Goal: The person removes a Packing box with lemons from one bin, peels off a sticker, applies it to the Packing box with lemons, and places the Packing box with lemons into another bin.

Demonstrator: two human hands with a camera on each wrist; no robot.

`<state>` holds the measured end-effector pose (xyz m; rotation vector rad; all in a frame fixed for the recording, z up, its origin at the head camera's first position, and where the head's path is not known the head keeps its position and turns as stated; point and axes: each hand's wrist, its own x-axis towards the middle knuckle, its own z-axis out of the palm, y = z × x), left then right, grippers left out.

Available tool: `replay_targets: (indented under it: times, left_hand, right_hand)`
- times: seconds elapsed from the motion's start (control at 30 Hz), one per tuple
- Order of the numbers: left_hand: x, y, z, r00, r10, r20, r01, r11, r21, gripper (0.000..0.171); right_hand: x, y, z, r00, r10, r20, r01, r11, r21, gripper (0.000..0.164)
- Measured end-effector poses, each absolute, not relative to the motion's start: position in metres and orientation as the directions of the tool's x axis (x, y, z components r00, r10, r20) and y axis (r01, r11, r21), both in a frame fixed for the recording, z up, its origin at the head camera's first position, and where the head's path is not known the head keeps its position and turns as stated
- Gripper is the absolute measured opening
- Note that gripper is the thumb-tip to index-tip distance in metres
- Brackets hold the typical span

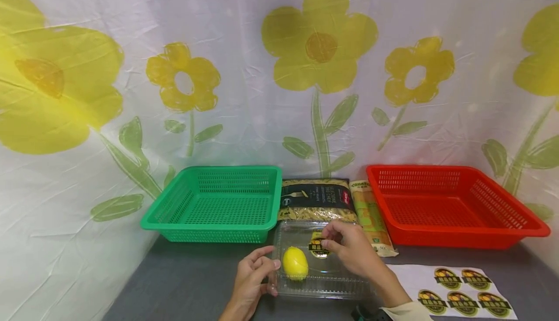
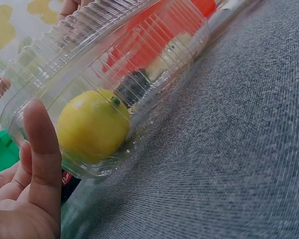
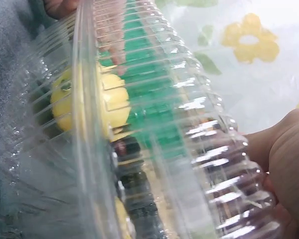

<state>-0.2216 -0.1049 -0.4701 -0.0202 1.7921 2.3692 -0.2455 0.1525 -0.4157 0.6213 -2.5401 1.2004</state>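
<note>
A clear plastic clamshell box [image 1: 323,287], its lid down, sits in front of me with a yellow lemon [image 1: 295,263] inside, at its left end. My left hand [image 1: 253,278] holds the box's left side; in the left wrist view, one finger [image 2: 42,144] lies along the clear wall near the lemon [image 2: 93,125]. Over the lid, my right hand [image 1: 353,250] pinches the right edge of a round black-and-gold sticker [image 1: 319,247]. Whether all of the sticker lies against the lid, I cannot tell. The right wrist view shows this hand [image 3: 291,164] partly hidden behind the ribbed lid.
A green basket [image 1: 214,236] stands back left, a red basket [image 1: 458,237] back right. Between them lie a pasta bag [image 1: 316,197] and a green-and-orange packet [image 1: 371,214]. A white sheet [image 1: 408,277] with several matching stickers [image 1: 463,303] lies at the right.
</note>
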Motion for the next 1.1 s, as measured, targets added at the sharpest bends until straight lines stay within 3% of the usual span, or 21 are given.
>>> replay_targets:
  times: [0.23, 0.8, 1.1]
  left_hand:
    - [-0.222, -0.104, -0.470, -0.986, 0.126, -0.108, -0.139, -0.269, 0.953, 0.064]
    - [-0.222, -0.105, -0.471, -0.988, 0.121, -0.100, -0.127, -0.249, 0.960, 0.063]
    - [-0.222, -0.103, -0.470, -0.989, 0.106, -0.105, -0.128, -0.242, 0.962, 0.062]
  right_hand:
    - [-0.246, 0.151, -0.417, -0.854, -0.278, 0.440, -0.510, 0.614, -0.602, 0.020]
    - [-0.245, 0.142, -0.421, -0.883, -0.201, 0.425, -0.389, 0.821, -0.419, 0.021]
    - [-0.248, 0.143, -0.420, -0.872, -0.093, 0.480, -0.342, 0.817, -0.464, 0.020]
